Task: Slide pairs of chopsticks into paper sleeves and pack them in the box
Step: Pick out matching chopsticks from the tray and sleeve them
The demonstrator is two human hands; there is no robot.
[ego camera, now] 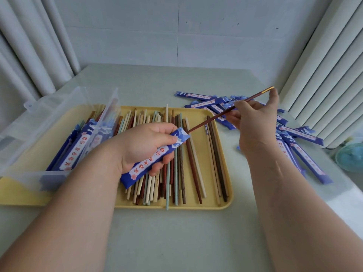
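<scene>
1. While left hand [145, 146] grips sleeve [152, 161] over tray [225, 193], right hand [255, 122] pinches dark-red chopsticks [212, 118], tip at sleeve mouth; pair or single, cannot tell.
2. Box [49, 118] sits left, holding sleeved pairs; spare sleeves [300, 132] lie right on desk [176, 232].
3. Risk: slanted entry snags tip, tears or crumples paper mouth.
4. Risk: tight left grip flattens sleeve, blocks sliding.

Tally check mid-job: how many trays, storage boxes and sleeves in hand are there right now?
Yellow tray: 1
Clear box: 1
Paper sleeve held in the left hand: 1
Total: 3
</scene>
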